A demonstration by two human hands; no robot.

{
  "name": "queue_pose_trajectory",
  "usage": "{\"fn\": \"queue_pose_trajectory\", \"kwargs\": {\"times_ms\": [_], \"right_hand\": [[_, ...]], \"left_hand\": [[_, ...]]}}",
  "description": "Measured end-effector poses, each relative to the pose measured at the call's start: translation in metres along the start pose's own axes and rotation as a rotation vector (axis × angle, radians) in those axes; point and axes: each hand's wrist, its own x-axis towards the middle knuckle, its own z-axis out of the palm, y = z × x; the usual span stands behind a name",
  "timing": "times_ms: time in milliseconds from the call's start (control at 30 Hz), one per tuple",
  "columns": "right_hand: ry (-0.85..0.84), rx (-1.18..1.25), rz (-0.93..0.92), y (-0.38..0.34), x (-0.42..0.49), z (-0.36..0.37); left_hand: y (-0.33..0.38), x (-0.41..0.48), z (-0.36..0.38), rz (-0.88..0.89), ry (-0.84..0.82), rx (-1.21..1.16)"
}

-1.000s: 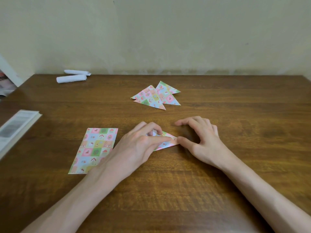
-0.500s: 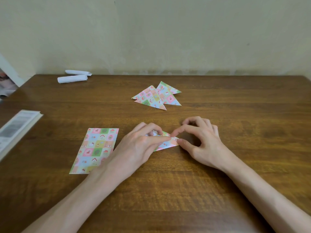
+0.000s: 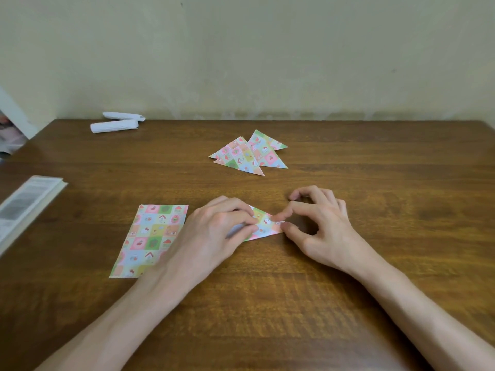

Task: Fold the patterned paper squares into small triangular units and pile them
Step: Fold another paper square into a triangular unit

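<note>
**Pinning and pinching a crease on the next unit**

The half-folded paper (image 3: 263,223) lies on the wooden table (image 3: 267,303), in front of the person and between the two hands. The left hand (image 3: 214,232) covers its left part, with gently bent fingers pressing it flat, apparently so the sheet cannot slide while the other end is worked. Its thumb is hidden, so I cannot tell whether it grips from below. The right hand (image 3: 321,231) has index finger and thumb closed in a narrow pinch on the paper's right tip. That probably sharpens the point or turns a small flap, and the other fingers arch clear of the paper.

Well beyond the hands lies the pile of finished triangles (image 3: 247,155), overlapping loosely and out of the working space. A flat patterned sheet (image 3: 150,236) waits just left of the left wrist, within easy reach. Two white paper rolls (image 3: 115,124) lie at the far left edge, and a booklet (image 3: 26,204) sits at the left.
</note>
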Motion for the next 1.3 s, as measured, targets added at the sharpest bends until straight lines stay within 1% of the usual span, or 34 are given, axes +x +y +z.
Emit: {"fn": "queue_pose_trajectory", "kwargs": {"times_ms": [200,400,533,633,733,833,967,1100,1200,1300], "right_hand": [[0.065,-0.008,0.043,-0.004,0.002,0.006],[0.122,-0.05,0.085,-0.011,0.002,0.017],[0.119,-0.068,0.073,-0.009,0.002,0.018],[0.105,-0.076,0.064,-0.008,0.001,0.018],[0.128,-0.081,0.067,-0.01,0.001,0.019],[0.154,-0.082,0.084,-0.013,0.0,0.021],[0.141,-0.104,0.083,-0.014,0.001,0.021],[0.153,-0.123,0.087,-0.016,0.001,0.023],[0.162,-0.147,0.091,-0.019,0.0,0.024],[0.136,-0.164,0.097,-0.022,0.001,0.023]], "left_hand": [[-0.006,0.001,-0.003,-0.037,-0.062,-0.079],[-0.006,0.003,-0.005,-0.05,-0.098,-0.067],[-0.008,0.005,-0.008,-0.045,-0.123,-0.074],[-0.013,0.006,-0.013,-0.041,-0.187,-0.086],[-0.017,0.007,-0.018,-0.035,-0.248,-0.114],[-0.019,0.007,-0.02,-0.033,-0.286,-0.113],[-0.019,0.009,-0.025,-0.044,-0.335,-0.137],[-0.021,0.014,-0.032,-0.056,-0.434,-0.134],[-0.021,0.015,-0.034,-0.065,-0.454,-0.151],[-0.022,0.014,-0.033,-0.07,-0.459,-0.154]]}}
